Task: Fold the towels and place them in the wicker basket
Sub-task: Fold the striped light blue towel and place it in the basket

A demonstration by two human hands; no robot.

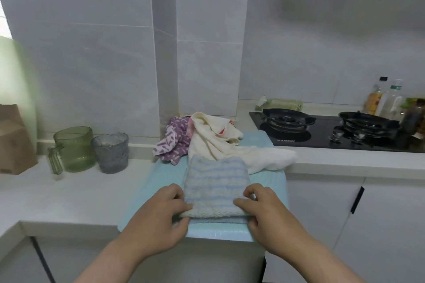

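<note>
Striped towel (216, 181) lies folded at the near end of the teal mat (147, 190), left hand (158, 216) and right hand (269, 211) each pinching a near corner. Uneven lift and the fold probably flops open. Count: two cups (74, 148) left of the mat, three towels (220, 142) on it that I can make out, no basket visible.

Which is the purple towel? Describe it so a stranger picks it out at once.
From the black gas hob on the right, go left to the pale blue mat. At its far left corner lies the purple towel, crumpled. It alone is purple with white marks, unlike the cream towel beside it and the folded striped blue towel nearer.
</note>
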